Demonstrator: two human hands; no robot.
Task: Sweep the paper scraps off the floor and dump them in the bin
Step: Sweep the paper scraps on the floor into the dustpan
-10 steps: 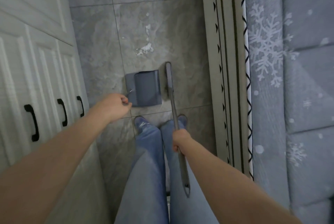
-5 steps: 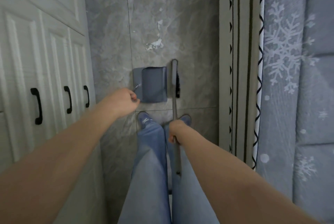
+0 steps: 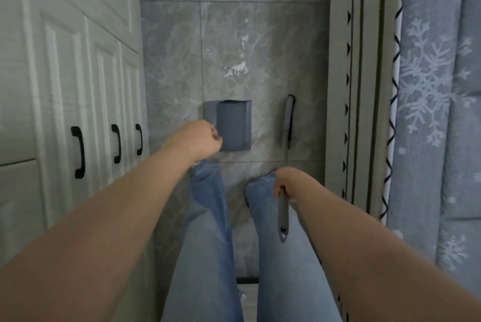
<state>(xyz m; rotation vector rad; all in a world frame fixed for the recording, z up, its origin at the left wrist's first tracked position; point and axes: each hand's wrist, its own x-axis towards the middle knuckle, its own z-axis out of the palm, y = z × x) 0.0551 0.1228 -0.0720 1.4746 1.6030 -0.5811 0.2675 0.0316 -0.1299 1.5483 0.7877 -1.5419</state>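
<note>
White paper scraps (image 3: 235, 69) lie on the grey tiled floor (image 3: 273, 35), with smaller bits farther ahead. A grey-blue dustpan (image 3: 233, 124) sits on the floor just short of them. My left hand (image 3: 199, 141) is closed on its thin upright handle, at the pan's left rear corner. My right hand (image 3: 285, 183) grips the grey broom (image 3: 287, 124) by its long handle. The broom head rests on the floor to the right of the dustpan, apart from it. No bin is in view.
White cabinet doors (image 3: 65, 87) with black handles line the left side. A grey bed frame (image 3: 359, 87) and a snowflake-patterned blue cover (image 3: 437, 113) run along the right. My legs in blue jeans (image 3: 208, 230) stand in the narrow aisle between them.
The broom head has shifted right, away from the dustpan. My right hand has moved right with it, and the view has stepped forward toward the scraps.
</note>
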